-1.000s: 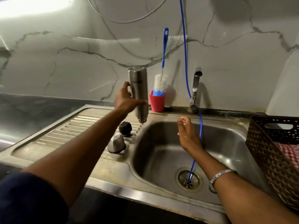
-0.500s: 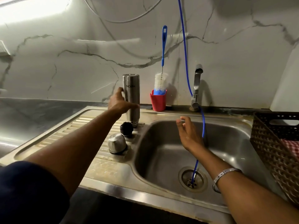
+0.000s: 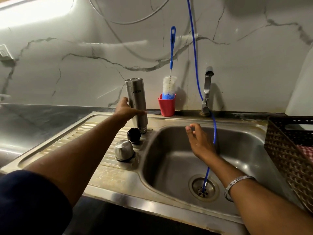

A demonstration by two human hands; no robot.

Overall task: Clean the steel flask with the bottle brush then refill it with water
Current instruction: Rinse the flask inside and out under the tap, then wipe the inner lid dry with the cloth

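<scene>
Left hand (image 3: pixel 126 110) wrapped around inverted steel flask (image 3: pixel 136 103) on the drainboard (image 3: pixel 81 134).
Right hand (image 3: pixel 199 141), loosely curled and empty, is held over the basin; the upright bottle brush (image 3: pixel 170 82) is nearer it, behind-left.

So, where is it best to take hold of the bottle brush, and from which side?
Grip the bottle brush by its thin blue handle, coming from the front. It stands upright, bristles down in the red cup, with the wall close behind. The free right hand is nearer.
</scene>
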